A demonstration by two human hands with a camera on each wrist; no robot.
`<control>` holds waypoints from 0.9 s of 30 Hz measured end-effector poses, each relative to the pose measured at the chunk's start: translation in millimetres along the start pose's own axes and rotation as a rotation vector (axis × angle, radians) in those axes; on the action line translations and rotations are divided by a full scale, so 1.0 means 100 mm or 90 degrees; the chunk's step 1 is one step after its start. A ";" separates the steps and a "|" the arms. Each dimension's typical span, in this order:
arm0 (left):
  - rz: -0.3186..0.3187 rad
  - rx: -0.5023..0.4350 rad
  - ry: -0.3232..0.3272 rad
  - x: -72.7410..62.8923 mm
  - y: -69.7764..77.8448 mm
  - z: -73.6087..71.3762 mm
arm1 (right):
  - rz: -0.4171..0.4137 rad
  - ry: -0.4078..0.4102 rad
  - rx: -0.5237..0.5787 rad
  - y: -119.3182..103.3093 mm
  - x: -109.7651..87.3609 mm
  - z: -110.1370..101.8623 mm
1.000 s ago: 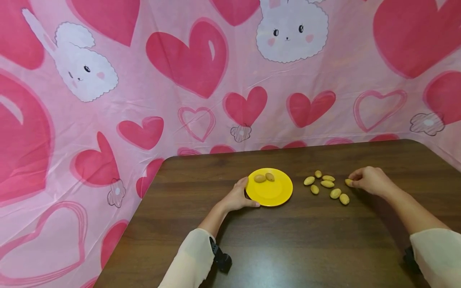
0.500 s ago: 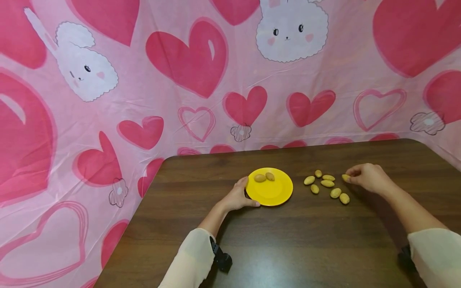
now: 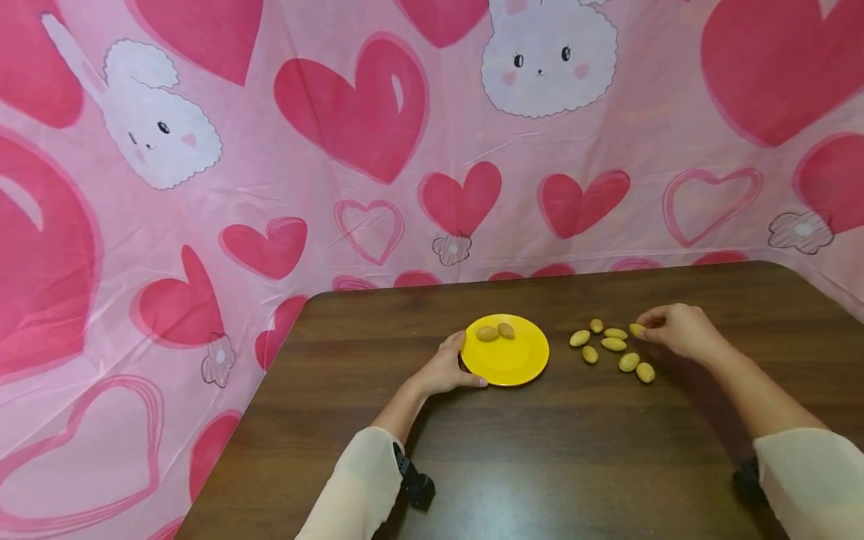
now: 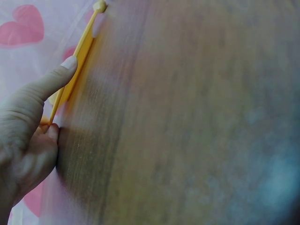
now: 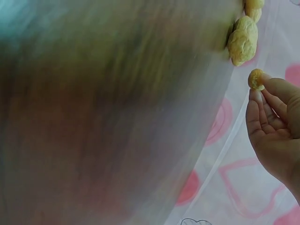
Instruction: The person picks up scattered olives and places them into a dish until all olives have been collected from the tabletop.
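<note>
My left hand [image 3: 442, 369] grips the left rim of a yellow plate [image 3: 506, 367]; in the left wrist view the thumb [image 4: 58, 77] lies against the plate's edge. Two wrinkled, olive-like yellow fruits, a left one [image 3: 487, 334] and a right one [image 3: 506, 331], lie on the far part of the plate. With thumb and fingertips, my right hand [image 3: 685, 330] pinches another small yellow oval fruit [image 3: 636, 330]. The right wrist view shows this fruit [image 5: 255, 79] lifted off the table. Several more such fruits [image 3: 614, 344] lie loose between the plate and the right hand.
The brown wooden table [image 3: 540, 450] ends at a pink sheet [image 3: 378, 240] printed with hearts and rabbits, which hangs behind it and on the left. A black wrist camera [image 3: 418, 491] sits under the left sleeve.
My right hand has moved left and slightly away from me, carrying the pinched fruit towards the loose ones. The left hand and the plate have stayed put.
</note>
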State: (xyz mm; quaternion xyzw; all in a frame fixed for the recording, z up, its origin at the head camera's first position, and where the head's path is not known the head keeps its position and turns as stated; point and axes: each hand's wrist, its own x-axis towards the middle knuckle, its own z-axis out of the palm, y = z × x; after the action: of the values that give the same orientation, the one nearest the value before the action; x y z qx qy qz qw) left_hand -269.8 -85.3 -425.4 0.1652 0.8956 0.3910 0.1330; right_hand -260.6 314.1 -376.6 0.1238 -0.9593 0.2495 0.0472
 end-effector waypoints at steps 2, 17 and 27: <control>0.002 0.000 0.000 0.00 0.01 -0.01 | 0.000 0.000 0.001 -0.03 0.02 0.00; -0.002 -0.002 -0.001 0.01 0.02 -0.01 | -0.022 -0.009 0.024 -0.29 0.14 0.10; 0.004 -0.005 0.002 -0.01 0.03 -0.01 | -0.036 -0.025 0.036 -0.47 0.28 0.19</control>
State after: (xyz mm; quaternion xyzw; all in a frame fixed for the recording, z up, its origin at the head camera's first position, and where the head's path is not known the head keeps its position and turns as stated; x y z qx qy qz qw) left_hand -269.2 -84.5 -422.3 0.1667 0.8938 0.3951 0.1311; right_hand -275.8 258.9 -367.0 0.1567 -0.9486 0.2731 0.0319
